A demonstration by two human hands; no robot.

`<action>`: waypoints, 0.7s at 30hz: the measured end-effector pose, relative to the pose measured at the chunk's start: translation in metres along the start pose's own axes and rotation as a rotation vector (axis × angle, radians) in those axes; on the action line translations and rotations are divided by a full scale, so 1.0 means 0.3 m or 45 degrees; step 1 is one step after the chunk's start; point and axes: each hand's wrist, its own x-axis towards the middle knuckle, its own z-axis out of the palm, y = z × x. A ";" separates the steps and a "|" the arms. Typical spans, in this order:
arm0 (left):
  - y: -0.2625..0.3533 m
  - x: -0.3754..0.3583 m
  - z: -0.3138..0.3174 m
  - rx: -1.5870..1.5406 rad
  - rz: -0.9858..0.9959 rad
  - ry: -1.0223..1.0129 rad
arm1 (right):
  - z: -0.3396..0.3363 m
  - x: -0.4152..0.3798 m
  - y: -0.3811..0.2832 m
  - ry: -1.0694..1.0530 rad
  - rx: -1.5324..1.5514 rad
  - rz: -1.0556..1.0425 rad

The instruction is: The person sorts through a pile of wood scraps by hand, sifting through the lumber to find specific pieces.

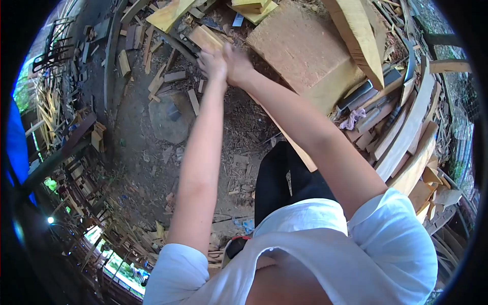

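Note:
Both arms reach forward to the upper middle of the view. My left hand (212, 65) lies at the near end of a light wooden block (204, 37), with its fingers partly spread. Right beside it, my right hand (237, 62) is blurred by motion and touches or nearly touches the left one. Its fingers and anything in them cannot be made out. A large flat wooden block (300, 40) stands just to the right of the hands. A long thin wooden strip (284, 129) runs from near my right hand toward my legs.
A thick curved timber (356, 38) rests over the large block's right side. Offcuts and long boards (406, 134) are piled at the right. A round flat slab (170, 117) lies on the dirt floor among wood scraps. Black-clad legs (274, 178) stand below.

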 end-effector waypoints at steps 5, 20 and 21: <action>-0.116 -0.487 0.185 -0.034 0.167 0.025 | -0.071 -0.493 0.118 -0.207 -0.223 0.017; -0.100 -0.836 0.317 0.064 -0.270 -0.090 | -0.385 -1.413 0.196 0.024 -0.217 0.678; -0.112 -0.811 0.332 0.094 -0.262 -0.062 | -0.378 -1.420 0.205 0.095 -0.206 0.729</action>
